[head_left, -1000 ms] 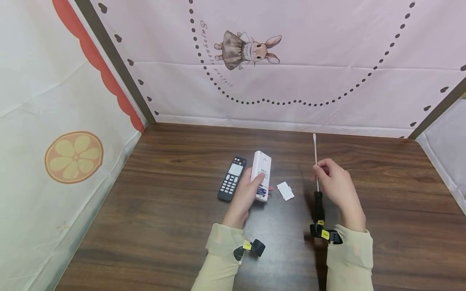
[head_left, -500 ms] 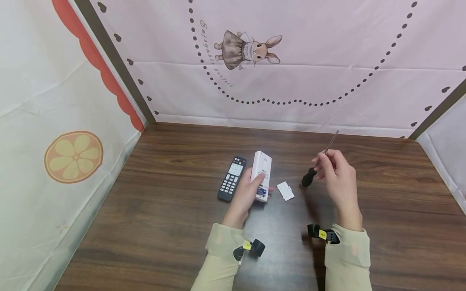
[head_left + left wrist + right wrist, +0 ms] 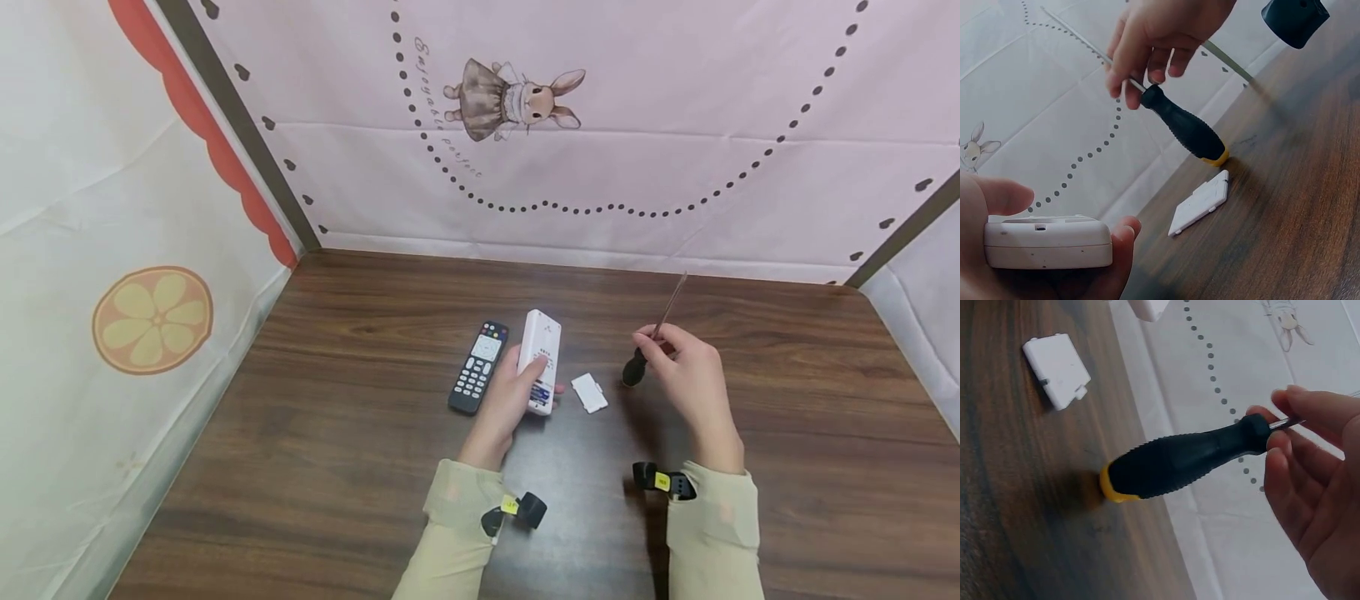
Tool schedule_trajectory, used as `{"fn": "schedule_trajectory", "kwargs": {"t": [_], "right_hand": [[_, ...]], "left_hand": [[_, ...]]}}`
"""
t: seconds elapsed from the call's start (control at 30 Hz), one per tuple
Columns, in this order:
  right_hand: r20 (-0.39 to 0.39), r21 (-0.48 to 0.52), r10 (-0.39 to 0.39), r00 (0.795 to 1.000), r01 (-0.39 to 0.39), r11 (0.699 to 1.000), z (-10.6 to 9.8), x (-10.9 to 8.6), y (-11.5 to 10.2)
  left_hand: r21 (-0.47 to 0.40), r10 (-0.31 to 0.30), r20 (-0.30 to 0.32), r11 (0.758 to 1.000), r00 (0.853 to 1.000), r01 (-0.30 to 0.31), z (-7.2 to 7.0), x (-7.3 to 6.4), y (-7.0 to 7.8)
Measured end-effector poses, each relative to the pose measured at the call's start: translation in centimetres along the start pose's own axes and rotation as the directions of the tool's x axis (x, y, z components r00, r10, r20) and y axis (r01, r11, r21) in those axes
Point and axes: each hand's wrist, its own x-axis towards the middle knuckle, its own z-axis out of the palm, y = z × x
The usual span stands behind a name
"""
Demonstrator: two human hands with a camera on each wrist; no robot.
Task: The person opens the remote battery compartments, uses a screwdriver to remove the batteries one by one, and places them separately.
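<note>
My left hand point(image 3: 504, 404) grips a white remote control point(image 3: 542, 342) with its back facing up, the thumb lying across it. Batteries show in the uncovered compartment at its near end. Right of that hand a small white battery cover point(image 3: 589, 392) lies on the table. My right hand point(image 3: 686, 375) pinches the metal shaft of a screwdriver point(image 3: 1185, 459) just above its handle. The black handle with a yellow end cap points down, its end close to the tabletop, and the shaft slants up and away to the right.
A dark remote control point(image 3: 477, 368) with pale buttons lies face up left of the white one. The brown wooden table point(image 3: 360, 500) is bounded by a printed cloth point(image 3: 637, 100) at the back and another at the left.
The screwdriver has swung from pointing straight away to slanting, its handle moving up and left from beneath the right wrist. The right hand has shifted slightly; the left keeps holding the white remote control.
</note>
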Motion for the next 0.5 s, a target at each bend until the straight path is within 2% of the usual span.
{"fn": "schedule_trajectory", "kwargs": {"t": [0.13,0.27,0.5], "right_hand": [[0.083,-0.01,0.015,0.996,-0.014,1.0,0.49,0.07,0.45],[0.172,0.035,0.069,0.983,-0.076,0.996,0.75,0.09,0.56],[0.244,0.063,0.122,0.962,-0.142,0.988,0.96,0.1,0.61]], "left_hand": [[0.002,-0.005,-0.005,1.0,1.0,0.005,-0.01,0.03,-0.13],[0.001,-0.001,-0.006,1.0,1.0,0.001,-0.03,0.02,-0.1],[0.034,-0.007,0.008,0.999,1.0,0.007,-0.19,0.29,-0.45]]}}
